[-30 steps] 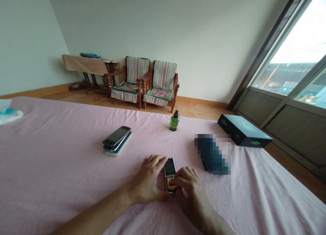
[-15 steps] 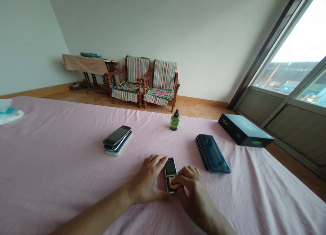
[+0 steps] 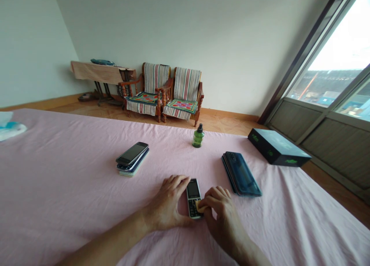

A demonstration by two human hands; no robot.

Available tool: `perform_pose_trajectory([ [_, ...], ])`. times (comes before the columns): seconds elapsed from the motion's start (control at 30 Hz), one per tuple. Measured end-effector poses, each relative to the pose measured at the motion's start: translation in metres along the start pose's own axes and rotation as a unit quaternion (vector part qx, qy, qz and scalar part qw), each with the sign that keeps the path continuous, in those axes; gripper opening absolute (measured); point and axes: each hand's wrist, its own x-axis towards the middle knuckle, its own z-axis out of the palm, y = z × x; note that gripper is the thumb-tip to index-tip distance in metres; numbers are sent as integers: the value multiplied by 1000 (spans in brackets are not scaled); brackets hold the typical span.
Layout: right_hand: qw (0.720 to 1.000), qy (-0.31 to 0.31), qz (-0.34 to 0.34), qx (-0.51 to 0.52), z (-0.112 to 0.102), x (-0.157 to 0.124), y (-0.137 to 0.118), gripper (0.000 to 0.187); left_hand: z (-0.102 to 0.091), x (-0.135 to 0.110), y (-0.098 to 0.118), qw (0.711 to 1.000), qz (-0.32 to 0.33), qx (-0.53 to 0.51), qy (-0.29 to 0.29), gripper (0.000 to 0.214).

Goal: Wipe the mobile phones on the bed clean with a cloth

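Note:
A small keypad phone (image 3: 193, 189) lies face up on the pink cloth, its screen end pointing away from me. My left hand (image 3: 170, 200) grips it along the left side, fingers at the top edge and thumb near the bottom. Between the fingertips of my right hand (image 3: 221, 210) is a small yellow cloth (image 3: 199, 206), pressed on the right side of the keypad. Part of the cloth is hidden by those fingers.
Left of my hands is a stack of phones (image 3: 133, 154); to the right, large blue phones (image 3: 243, 175) lie stacked. A green spray bottle (image 3: 198, 138) stands ahead, and a black box (image 3: 279, 148) sits at the right edge. White-and-blue packaging (image 3: 11, 130) lies far left.
My right hand has slid the yellow cloth slightly to the right across the keypad, uncovering more keys. My left hand and the phone stay in place.

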Motion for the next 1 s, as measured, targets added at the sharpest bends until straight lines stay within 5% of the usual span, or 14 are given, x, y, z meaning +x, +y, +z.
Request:
perform_pose_trajectory([
  [0.3,998,-21,-26,56,9,5,4,39,0,0,-1,1000,7,-1,3,99],
  [1.0,996,-75,-44,-17,1,6,-9,32,1,0,-1,1000,10,12,1,96],
])
